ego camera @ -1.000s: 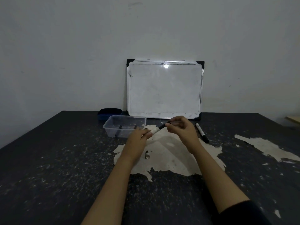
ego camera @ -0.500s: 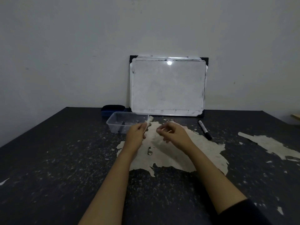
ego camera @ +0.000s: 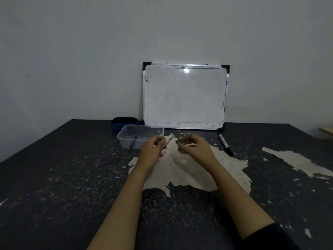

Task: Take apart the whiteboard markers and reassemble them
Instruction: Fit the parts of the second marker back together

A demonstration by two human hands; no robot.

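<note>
My left hand (ego camera: 152, 148) holds a white marker barrel (ego camera: 168, 139) tilted up to the right, its open end pointing at my right hand. My right hand (ego camera: 193, 147) is a short gap to the right with fingers pinched on a small dark marker piece (ego camera: 178, 142), mostly hidden by the fingertips. A whole black-and-white marker (ego camera: 225, 144) lies on the table to the right of my right hand. A dark marker part (ego camera: 134, 140) lies inside the clear plastic container (ego camera: 126, 136) behind my left hand.
A whiteboard (ego camera: 184, 96) leans on the wall at the back of the dark table (ego camera: 72, 177), which has worn pale patches. A blue eraser (ego camera: 123, 121) sits left of the board, behind the container. A pale board edge (ego camera: 327, 131) shows at far right.
The dark front piece came out of the white barrel and my hands moved apart. My view tilted up slightly. The small metal-looking piece on the table is hidden behind my left hand now.
</note>
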